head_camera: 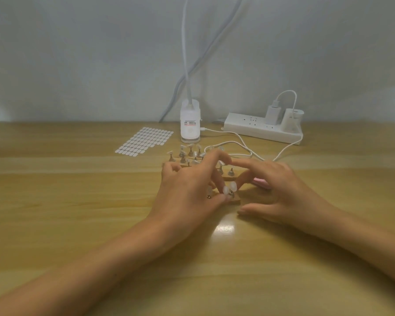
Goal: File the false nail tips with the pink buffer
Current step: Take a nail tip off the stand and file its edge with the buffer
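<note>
Two bare forearms lie on a smooth, glossy wooden table (78,201) with pale lengthwise grain. The left hand (189,188) is curled: its thumb and a fingertip pinch the metal foot of a small stand (230,194), and its forefinger arches high over the work. Three false nail tips (232,186), translucent, milky and oval, sit just beside that thumb on a flat cork-brown strip (234,201).

The right hand (281,192) arches beside it, with the forefinger stretched out towards the left hand and the thumb laid flat along the table. The pink buffer (261,182) lies on the table under its fingers, only a soft pink edge showing. Whether those fingers hold it or merely cover it cannot be told.

Behind the hands stand more tips on little cone-shaped metal stands (183,153). At least six show, but blur and the fingers hide the full count.

Farther left lies one sheet of white rounded sticker tabs (144,141) in even rows. One white plastic lamp base (190,126) rises next, with a flexible neck. To the right is one long white power strip (255,130) bearing one plug (271,112) and one white cylinder (292,118). Thin white cables (237,144) loop across the table.
</note>
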Available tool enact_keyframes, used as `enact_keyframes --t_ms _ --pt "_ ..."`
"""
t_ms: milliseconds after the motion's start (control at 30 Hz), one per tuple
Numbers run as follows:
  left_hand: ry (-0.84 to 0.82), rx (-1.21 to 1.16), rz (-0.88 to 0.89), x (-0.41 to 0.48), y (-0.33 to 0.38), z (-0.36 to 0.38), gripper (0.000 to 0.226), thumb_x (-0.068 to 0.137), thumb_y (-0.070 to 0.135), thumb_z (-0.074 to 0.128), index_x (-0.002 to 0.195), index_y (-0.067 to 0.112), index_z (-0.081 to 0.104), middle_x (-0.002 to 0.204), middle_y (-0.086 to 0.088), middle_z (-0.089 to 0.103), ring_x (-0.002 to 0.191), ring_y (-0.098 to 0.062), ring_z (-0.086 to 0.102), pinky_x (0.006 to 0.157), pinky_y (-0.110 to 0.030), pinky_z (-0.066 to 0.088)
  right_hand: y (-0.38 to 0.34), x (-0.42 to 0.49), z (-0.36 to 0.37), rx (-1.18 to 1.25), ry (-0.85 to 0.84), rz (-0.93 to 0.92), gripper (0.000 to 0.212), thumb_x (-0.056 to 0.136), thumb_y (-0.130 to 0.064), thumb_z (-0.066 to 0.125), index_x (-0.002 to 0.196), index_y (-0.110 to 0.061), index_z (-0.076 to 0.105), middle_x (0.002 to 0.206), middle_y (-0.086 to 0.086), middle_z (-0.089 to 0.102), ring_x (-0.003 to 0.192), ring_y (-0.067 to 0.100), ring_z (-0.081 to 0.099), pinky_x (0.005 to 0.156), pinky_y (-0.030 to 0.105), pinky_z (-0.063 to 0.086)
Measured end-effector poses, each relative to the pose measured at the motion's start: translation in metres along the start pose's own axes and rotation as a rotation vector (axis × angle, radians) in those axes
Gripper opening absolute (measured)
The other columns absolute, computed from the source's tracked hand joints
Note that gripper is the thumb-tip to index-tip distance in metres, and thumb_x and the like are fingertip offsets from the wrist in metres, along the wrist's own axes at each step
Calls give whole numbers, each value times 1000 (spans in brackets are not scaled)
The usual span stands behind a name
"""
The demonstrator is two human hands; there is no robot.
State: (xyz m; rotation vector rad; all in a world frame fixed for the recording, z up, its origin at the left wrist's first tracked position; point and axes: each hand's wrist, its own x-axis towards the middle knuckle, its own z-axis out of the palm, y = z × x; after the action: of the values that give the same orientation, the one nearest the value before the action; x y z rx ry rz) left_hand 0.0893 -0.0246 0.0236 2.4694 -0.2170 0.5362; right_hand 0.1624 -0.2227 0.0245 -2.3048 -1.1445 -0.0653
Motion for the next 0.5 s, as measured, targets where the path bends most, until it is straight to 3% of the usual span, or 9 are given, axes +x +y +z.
enact_keyframes --t_ms 100,333,500 --pt "0 4 -1 2 -1 2 49 82 42 75 120 45 44 80 24 66 81 4 63 91 -28 24 -4 2 8 56 61 17 78 78 -29 86 145 -38 47 99 -20 67 105 10 62 104 50 44" --pt "24 41 39 1 -5 4 48 83 43 74 119 46 42 78 28 64 77 7 60 87 -25 23 -10 5 16 106 135 -6 72 82 -32 83 145 -33 49 100 -21 66 107 6 64 105 51 43" --pt "-14 99 128 -3 -5 -3 73 68 69 68 129 52 32 89 33 60 91 12 60 97 -26 20 -7 1 12 135 159 -71 74 83 -18 83 145 -35 47 93 -18 68 102 5 65 102 41 50"
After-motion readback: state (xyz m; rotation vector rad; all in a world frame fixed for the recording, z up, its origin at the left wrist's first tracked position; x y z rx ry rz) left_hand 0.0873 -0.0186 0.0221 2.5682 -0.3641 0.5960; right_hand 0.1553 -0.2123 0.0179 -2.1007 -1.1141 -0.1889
